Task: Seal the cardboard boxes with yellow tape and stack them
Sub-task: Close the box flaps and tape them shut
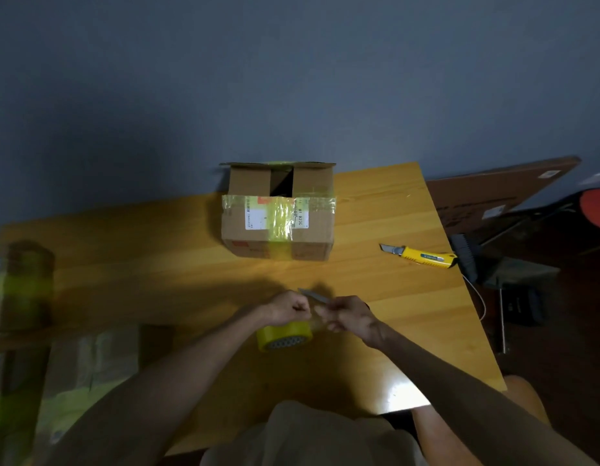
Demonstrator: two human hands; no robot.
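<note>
A cardboard box (308, 237) stands at the table's far edge, its top flaps partly open and a strip of yellow tape running down its front. Close to me, a roll of yellow tape (285, 336) sits on the table. My left hand (288, 309) is curled over the top of the roll and grips it. Just to the right of it, my right hand (349, 314) pinches a thin grey strip (313, 295) that sticks up between the two hands. Whether that strip is the tape's end I cannot tell.
A yellow utility knife (421, 256) with its blade out lies on the wooden table (157, 264) near the right edge. Blurred taped boxes (26, 284) stand at the left. A large flat cardboard sheet (493, 193) and a dark brush (466, 260) are beyond the right edge.
</note>
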